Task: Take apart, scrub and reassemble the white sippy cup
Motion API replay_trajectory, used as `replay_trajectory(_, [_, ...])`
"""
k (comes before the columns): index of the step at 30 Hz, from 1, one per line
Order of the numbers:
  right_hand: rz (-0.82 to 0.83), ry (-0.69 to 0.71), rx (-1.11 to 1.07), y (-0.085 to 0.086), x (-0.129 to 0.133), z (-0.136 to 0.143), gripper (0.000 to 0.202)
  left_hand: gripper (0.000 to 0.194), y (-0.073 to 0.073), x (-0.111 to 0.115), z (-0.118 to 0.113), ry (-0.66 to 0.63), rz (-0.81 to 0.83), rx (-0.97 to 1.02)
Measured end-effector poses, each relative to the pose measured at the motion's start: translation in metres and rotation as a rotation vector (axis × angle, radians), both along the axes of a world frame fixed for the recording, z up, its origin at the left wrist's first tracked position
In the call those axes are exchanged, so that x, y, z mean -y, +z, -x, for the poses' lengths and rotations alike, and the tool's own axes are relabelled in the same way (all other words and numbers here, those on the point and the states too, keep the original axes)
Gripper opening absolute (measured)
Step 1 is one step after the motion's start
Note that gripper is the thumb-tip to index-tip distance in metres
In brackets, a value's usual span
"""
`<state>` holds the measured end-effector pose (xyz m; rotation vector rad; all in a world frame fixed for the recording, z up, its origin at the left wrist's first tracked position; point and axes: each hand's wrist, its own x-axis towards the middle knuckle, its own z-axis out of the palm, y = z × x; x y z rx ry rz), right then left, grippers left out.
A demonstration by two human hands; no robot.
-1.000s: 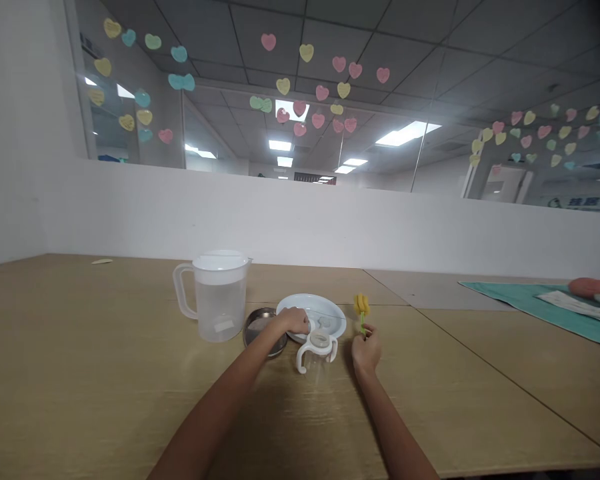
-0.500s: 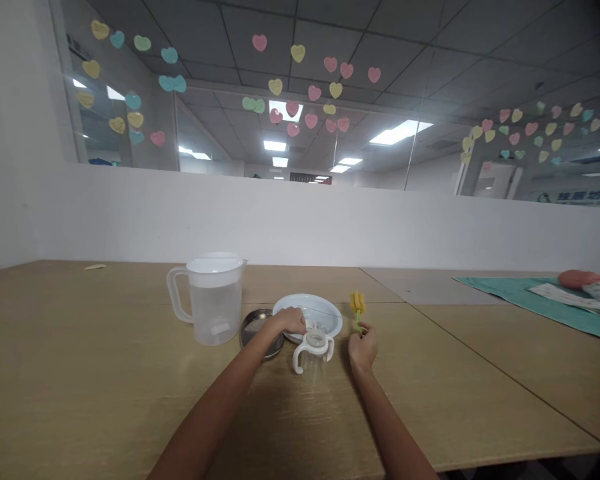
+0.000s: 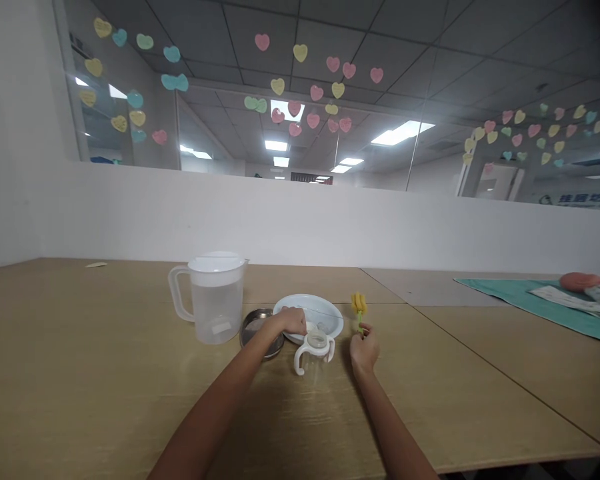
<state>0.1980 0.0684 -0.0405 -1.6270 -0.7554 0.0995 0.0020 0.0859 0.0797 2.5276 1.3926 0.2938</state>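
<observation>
My right hand (image 3: 365,348) is closed around the green handle of a yellow sponge-headed bottle brush (image 3: 359,305), its head pointing up. My left hand (image 3: 293,321) is a fist over the near part of a white basin (image 3: 335,310); what its fingers hold, if anything, is hidden. Between my hands stands a clear baby bottle (image 3: 315,360) with a white two-handled collar, open at the top. Small pale and clear pieces lie in the basin, partly covered by my left hand and too small to name.
A round metal dish (image 3: 250,327) lies under my left forearm. Left of it stands a translucent lidded pitcher (image 3: 216,303). At the far right, a green cloth (image 3: 520,300) carries a patterned cloth and an orange-pink item (image 3: 580,281). A white wall (image 3: 300,220) with windows bounds the table behind.
The view has shifted very slightly. My right hand still holds the brush, whose head has turned a little. My left hand stays over the basin, as before.
</observation>
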Motion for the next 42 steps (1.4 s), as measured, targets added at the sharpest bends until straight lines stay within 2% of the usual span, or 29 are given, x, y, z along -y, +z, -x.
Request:
replay_trajectory(7, [-0.011,-0.001,0.003,0.000,0.000,-0.001,0.036,0.017,0.010,0.003,0.002,-0.050,-0.017,-0.097])
replay_trajectory(12, [-0.055,-0.004,-0.008,-0.002,-0.001,-0.001,0.035,0.029,0.015,0.004,0.002,-0.067,-0.061,-0.018])
replay_trajectory(16, [-0.102,-0.006,-0.029,-0.003,-0.002,-0.001,0.034,0.030,0.017,0.000,0.004,-0.076,-0.028,0.047])
replay_trajectory(20, [-0.082,0.008,-0.033,-0.002,-0.001,-0.001,0.034,0.036,0.018,-0.008,0.010,-0.099,0.004,0.080])
replay_trajectory(23, [-0.060,0.011,-0.028,-0.001,0.000,-0.001,0.034,0.043,0.016,-0.014,0.014,-0.125,0.047,0.207])
replay_trajectory(26, [-0.053,-0.001,-0.023,0.001,0.002,-0.001,0.033,0.042,0.012,-0.019,0.013,-0.156,0.089,0.424])
replay_trajectory(33, [-0.138,-0.149,-0.138,0.016,0.014,0.003,0.037,0.037,0.017,-0.012,-0.004,-0.102,0.083,0.788])
replay_trajectory(37, [-0.243,-0.187,-0.207,0.030,0.023,0.008,0.042,0.047,0.023,-0.003,-0.006,-0.076,-0.003,0.827])
replay_trajectory(40, [-0.373,-0.120,-0.206,0.037,0.031,0.013,0.047,0.044,0.026,0.002,-0.008,-0.095,-0.055,0.819])
replay_trajectory(42, [-0.434,-0.050,-0.116,0.038,0.035,0.018,0.051,0.039,0.028,0.004,-0.010,-0.116,-0.052,0.861])
